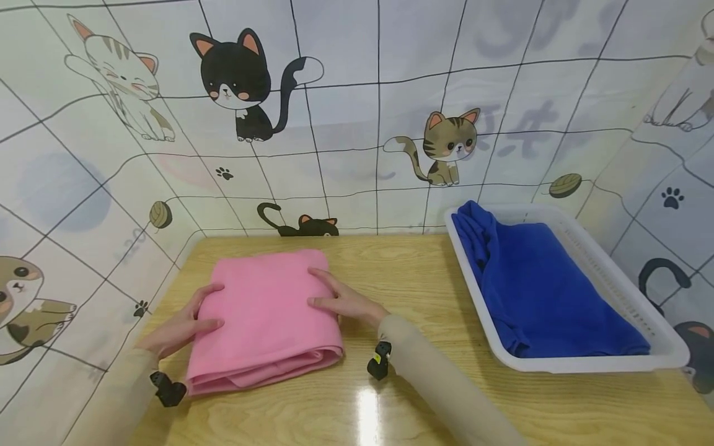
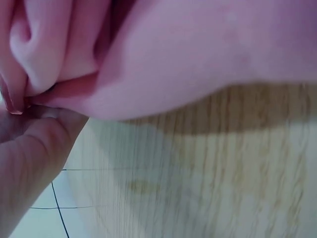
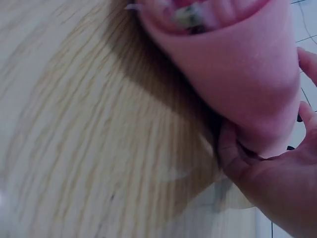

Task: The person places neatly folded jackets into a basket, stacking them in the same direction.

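A folded pink cloth (image 1: 268,303) lies on the table in the head view, its layered, rolled edge facing the near side. My left hand (image 1: 181,325) grips its left side, with fingers spread onto the top. In the left wrist view, part of the left hand (image 2: 37,153) reaches under the cloth's bunched folds. My right hand (image 1: 346,302) holds the opposite side. The right wrist view shows the right hand (image 3: 280,183) with a digit tucked under the cloth's rounded edge and others on its far side. A small pale label (image 3: 189,17) shows inside the fold there.
A white plastic basket (image 1: 491,337) stands at the right of the wooden table (image 1: 401,266), with a blue cloth (image 1: 552,291) inside, bunched along its left side. A cat-patterned sheet (image 1: 346,124) hangs behind the table and at both sides.
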Demonstrator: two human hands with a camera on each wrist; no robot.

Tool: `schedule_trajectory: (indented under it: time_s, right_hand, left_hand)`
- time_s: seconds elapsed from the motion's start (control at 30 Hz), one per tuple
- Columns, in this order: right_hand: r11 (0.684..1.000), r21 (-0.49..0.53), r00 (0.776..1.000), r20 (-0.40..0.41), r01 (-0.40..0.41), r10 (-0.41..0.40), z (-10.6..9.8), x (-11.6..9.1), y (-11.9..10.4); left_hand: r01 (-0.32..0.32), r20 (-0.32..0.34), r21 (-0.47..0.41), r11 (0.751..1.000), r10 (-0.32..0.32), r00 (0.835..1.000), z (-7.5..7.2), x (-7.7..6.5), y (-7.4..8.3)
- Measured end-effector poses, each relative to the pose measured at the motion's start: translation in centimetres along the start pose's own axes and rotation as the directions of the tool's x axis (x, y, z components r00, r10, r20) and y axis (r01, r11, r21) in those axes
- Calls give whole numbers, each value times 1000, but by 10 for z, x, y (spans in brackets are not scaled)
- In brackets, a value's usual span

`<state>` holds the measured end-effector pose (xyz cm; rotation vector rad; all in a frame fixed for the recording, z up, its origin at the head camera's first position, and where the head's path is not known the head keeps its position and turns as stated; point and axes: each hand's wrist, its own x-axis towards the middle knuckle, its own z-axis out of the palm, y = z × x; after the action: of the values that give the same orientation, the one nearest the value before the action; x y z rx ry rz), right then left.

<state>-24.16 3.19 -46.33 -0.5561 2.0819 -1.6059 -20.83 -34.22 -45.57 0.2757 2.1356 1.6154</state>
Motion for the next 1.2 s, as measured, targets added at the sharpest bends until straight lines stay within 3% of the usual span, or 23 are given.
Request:
schedule_trajectory:
  time_s: [0.23, 0.53, 1.07, 1.2]
  right_hand:
    - [1000, 13, 1000, -15, -5, 5, -2, 0, 4]
    - [997, 80, 999, -35, 6, -3, -7, -1, 11]
    - [1000, 25, 996, -86, 17, -14, -30, -14, 9]
    - [994, 107, 996, -85, -8, 17, -37, -17, 8]
  left_hand:
    - [29, 4, -19, 999, -29, 1000, 0, 1, 1]
    - [14, 23, 9, 1000, -14, 1000, 4, 4, 7]
    - [-60, -24, 25, 998, 61, 998, 16, 23, 24]
    - [-62, -50, 58, 996, 65, 997, 20, 30, 31]
